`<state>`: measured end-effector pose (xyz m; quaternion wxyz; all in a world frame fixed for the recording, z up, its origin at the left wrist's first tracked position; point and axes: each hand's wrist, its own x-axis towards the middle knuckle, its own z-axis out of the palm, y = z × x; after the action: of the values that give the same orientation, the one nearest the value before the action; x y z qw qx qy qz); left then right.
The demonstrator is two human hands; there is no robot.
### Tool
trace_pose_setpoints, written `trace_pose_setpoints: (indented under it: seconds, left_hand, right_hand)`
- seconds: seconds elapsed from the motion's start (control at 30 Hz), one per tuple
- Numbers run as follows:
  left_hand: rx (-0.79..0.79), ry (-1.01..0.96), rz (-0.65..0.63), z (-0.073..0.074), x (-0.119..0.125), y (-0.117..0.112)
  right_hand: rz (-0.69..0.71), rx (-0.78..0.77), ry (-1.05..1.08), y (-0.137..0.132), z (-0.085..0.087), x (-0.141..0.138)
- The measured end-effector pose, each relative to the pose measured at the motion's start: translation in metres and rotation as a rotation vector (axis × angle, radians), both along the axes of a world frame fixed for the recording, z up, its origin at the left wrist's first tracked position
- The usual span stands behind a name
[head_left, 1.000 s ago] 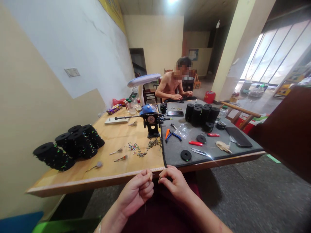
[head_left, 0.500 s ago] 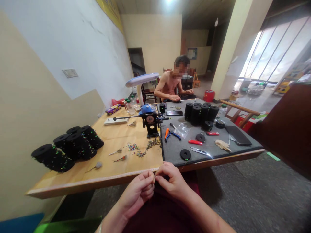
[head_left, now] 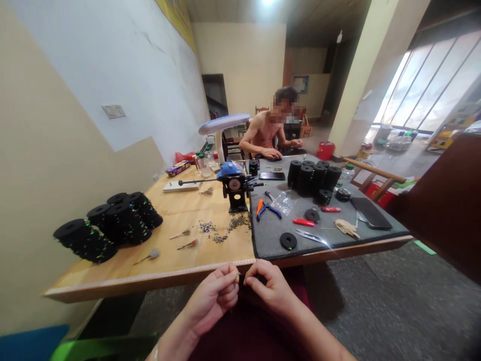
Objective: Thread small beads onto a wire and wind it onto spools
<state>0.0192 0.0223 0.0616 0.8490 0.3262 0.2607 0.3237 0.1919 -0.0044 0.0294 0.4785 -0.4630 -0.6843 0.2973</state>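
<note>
My left hand [head_left: 221, 288] is closed in a pinch just off the front edge of the table [head_left: 158, 260]. A tiny pointed tip shows at its thumb and forefinger, too small to name. A short gap to the right, my right hand [head_left: 268, 286] has thumb and forefinger pressed together; whatever lies between them is hidden. Nearest beyond the hands are tiny coloured beads [head_left: 206, 227], small metallic pieces [head_left: 238, 221] and an orange-tipped brush-like piece [head_left: 188, 244]. On the grey mat [head_left: 270, 235] lie a black foam ring [head_left: 288, 241] with green bits and scissors [head_left: 311, 236].
Stacks of black foam rings [head_left: 124, 220] stand left, others [head_left: 311, 178] back right. A black clamp device [head_left: 236, 190], a lamp [head_left: 223, 124], pliers [head_left: 268, 209], red-handled pieces [head_left: 303, 222] and a phone [head_left: 272, 176] are about. Across the table sits another person [head_left: 263, 130].
My right hand has drawn away rightward from my left, opening a small gap between the fingertips. The whole view has shifted slightly. The other person stays bent over the table.
</note>
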Motion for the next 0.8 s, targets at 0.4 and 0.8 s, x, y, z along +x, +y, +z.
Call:
trace_pose_setpoints:
  seconds: [0.4, 0.8]
  left_hand:
    - [0.229, 0.31, 0.069, 0.0, 0.001, 0.0]
    - [0.158, 0.206, 0.067, -0.008, -0.005, 0.003]
  right_hand:
    - [0.093, -0.04, -0.006, 0.005, 0.019, -0.005]
    - [0.061, -0.026, -0.123, 0.005, 0.013, -0.006]
